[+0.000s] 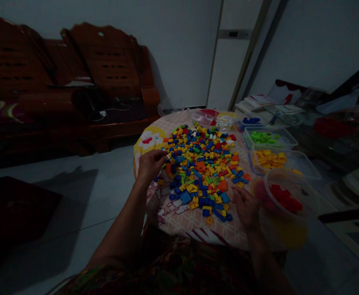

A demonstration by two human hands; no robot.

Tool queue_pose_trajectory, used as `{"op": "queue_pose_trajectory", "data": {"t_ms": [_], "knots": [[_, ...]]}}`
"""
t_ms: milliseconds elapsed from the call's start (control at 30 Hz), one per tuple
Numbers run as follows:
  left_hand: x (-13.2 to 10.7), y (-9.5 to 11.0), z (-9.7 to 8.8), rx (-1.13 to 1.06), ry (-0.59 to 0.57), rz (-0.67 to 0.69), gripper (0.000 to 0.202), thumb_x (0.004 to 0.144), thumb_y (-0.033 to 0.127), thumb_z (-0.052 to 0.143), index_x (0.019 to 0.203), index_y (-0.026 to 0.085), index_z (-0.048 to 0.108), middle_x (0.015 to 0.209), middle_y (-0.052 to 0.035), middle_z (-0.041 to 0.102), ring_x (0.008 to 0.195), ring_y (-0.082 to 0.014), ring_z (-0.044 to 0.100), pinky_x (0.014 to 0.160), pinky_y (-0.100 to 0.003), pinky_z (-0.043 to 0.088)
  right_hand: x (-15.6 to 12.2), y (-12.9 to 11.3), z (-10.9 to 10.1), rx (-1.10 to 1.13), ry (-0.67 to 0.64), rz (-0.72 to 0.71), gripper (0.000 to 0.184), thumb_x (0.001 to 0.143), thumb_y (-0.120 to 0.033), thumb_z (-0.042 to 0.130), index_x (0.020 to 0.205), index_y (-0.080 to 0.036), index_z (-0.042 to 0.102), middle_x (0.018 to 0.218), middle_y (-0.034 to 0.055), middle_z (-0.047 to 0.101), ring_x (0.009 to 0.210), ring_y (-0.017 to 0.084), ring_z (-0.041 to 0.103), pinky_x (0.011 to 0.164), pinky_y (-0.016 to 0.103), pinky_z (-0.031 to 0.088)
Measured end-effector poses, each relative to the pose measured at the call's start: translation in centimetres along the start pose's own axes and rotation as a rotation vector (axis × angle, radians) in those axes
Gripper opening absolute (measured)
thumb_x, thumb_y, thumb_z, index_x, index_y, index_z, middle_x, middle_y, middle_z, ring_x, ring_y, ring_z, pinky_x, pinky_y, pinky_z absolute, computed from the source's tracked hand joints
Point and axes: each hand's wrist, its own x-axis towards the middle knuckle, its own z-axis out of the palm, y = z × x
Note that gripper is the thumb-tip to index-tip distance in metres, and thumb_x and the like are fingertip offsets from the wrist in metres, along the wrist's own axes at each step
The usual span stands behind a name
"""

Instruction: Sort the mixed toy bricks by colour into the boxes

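Observation:
A wide heap of mixed toy building bricks (199,164) in blue, yellow, orange, green and red covers the middle of the round table. At the heap's left edge is my left hand (150,167), its thumb and fingers pinched together; anything between the fingertips is too small to name. My right hand (246,207) is low over the cloth, just right of the heap's near end. Its fingers are curled in, and what they may hold is hidden. Nearest to it on the right is a round clear tub of red bricks (285,198).
Clear boxes on the right hold yellow bricks (270,159), green bricks (263,138) and blue bricks (251,120). A red-and-clear package (204,116) lies at the table's back. A patterned cloth (194,227) covers the table. Beyond stand a wooden bench (105,61) and a cluttered glass-topped stand (330,123).

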Motion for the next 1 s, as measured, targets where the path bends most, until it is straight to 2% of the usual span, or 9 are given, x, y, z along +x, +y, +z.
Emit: {"op": "queue_pose_trajectory", "data": {"t_ms": [200, 367, 467, 567, 667, 800, 1000], "knots": [[0.3, -3.2, -0.3, 0.107, 0.090, -0.147, 0.024, 0.080, 0.026, 0.062, 0.098, 0.017, 0.075, 0.098, -0.0077, 0.076, 0.087, -0.0206, 0.069, 0.084, -0.031, 0.053, 0.0, -0.6, -0.1, 0.006, -0.005, 0.020, 0.040, 0.090, -0.044, 0.054, 0.102, -0.013, 0.076, 0.074, 0.0070, 0.073, 0.059, 0.017, 0.064, 0.057, 0.027, 0.053], [-0.2, -4.0, 0.1, 0.136, 0.142, -0.180, 0.025, 0.081, 0.026, 0.060, 0.096, 0.015, 0.076, 0.098, -0.0092, 0.075, 0.084, -0.0213, 0.069, 0.084, -0.032, 0.053, 0.1, -0.2, -0.1, 0.005, 0.003, 0.016, 0.040, 0.089, -0.045, 0.056, 0.101, -0.013, 0.076, 0.076, 0.0086, 0.074, 0.059, 0.018, 0.065, 0.057, 0.028, 0.053], [-1.5, -3.3, 1.4, 0.056, 0.164, -0.033, 0.030, 0.086, 0.030, 0.056, 0.104, 0.017, 0.075, 0.108, -0.0084, 0.074, 0.099, -0.0224, 0.068, 0.093, -0.034, 0.053, 0.1, 0.0, -0.1, 0.002, -0.009, 0.017, 0.040, 0.089, -0.045, 0.056, 0.100, -0.013, 0.077, 0.077, 0.0089, 0.075, 0.061, 0.019, 0.067, 0.058, 0.028, 0.054], [-2.7, -2.2, 3.8, 0.005, 0.020, 0.168, 0.041, 0.090, 0.034, 0.054, 0.125, 0.016, 0.067, 0.131, -0.0113, 0.065, 0.123, -0.0249, 0.059, 0.109, -0.040, 0.045, 0.0, 0.0, -0.1, -0.011, -0.003, 0.023, 0.041, 0.089, -0.046, 0.055, 0.100, -0.013, 0.077, 0.078, 0.0095, 0.076, 0.065, 0.021, 0.069, 0.060, 0.029, 0.055], [-3.6, -1.1, 6.3, 0.017, -0.107, 0.241, 0.054, 0.093, 0.040, 0.053, 0.141, 0.016, 0.053, 0.146, -0.0145, 0.053, 0.136, -0.0276, 0.049, 0.114, -0.046, 0.039, 0.0, -0.1, -0.1, -0.028, 0.003, 0.036, 0.042, 0.089, -0.047, 0.054, 0.100, -0.013, 0.077, 0.079, 0.0100, 0.076, 0.067, 0.022, 0.069, 0.061, 0.029, 0.055], [-3.9, 0.4, 8.6, 0.046, -0.173, 0.285, 0.055, 0.095, 0.040, 0.052, 0.144, 0.015, 0.049, 0.152, -0.0181, 0.044, 0.141, -0.0308, 0.043, 0.114, -0.050, 0.039, 0.0, 0.1, 0.0, -0.045, -0.007, 0.020, 0.042, 0.090, -0.046, 0.053, 0.103, -0.015, 0.077, 0.080, 0.0094, 0.076, 0.067, 0.021, 0.069, 0.062, 0.029, 0.055], [-4.0, 3.3, 10.1, 0.046, -0.240, 0.449, 0.049, 0.092, 0.032, 0.058, 0.138, 0.017, 0.054, 0.148, -0.0183, 0.049, 0.138, -0.0319, 0.045, 0.112, -0.052, 0.041, 0.0, 0.5, 0.1, -0.030, -0.002, 0.036, 0.043, 0.089, -0.047, 0.054, 0.104, -0.014, 0.077, 0.083, 0.0104, 0.076, 0.066, 0.020, 0.068, 0.060, 0.028, 0.055]]}}
